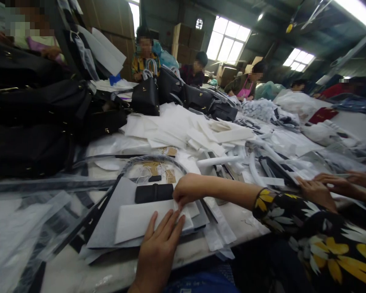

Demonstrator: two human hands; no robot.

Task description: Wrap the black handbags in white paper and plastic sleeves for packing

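My left hand [160, 248] lies on a folded white sheet [137, 224], its fingers stretched out and pressing near the sheet's right end. My right hand [187, 191], its arm in a floral sleeve, is closed in a pinch at the sheet's right edge, beside my left fingertips. The sheet rests on a grey sheet-covered flat piece [106, 228] with a dark handle loop [158, 158] arching behind it. Just above the white sheet sits a small black pouch-like piece [154, 193] with a strap across it. Brown tags [171, 176] with strings lie inside the loop.
Black handbags [27, 150] are piled at the left, and more black bags [145, 95] stand farther back. Loose white sheets [183, 126] heap up mid-table. A co-worker's hands [317, 193] are at the right. Clear plastic wrap [15, 232] covers the left front. Several people sit beyond.
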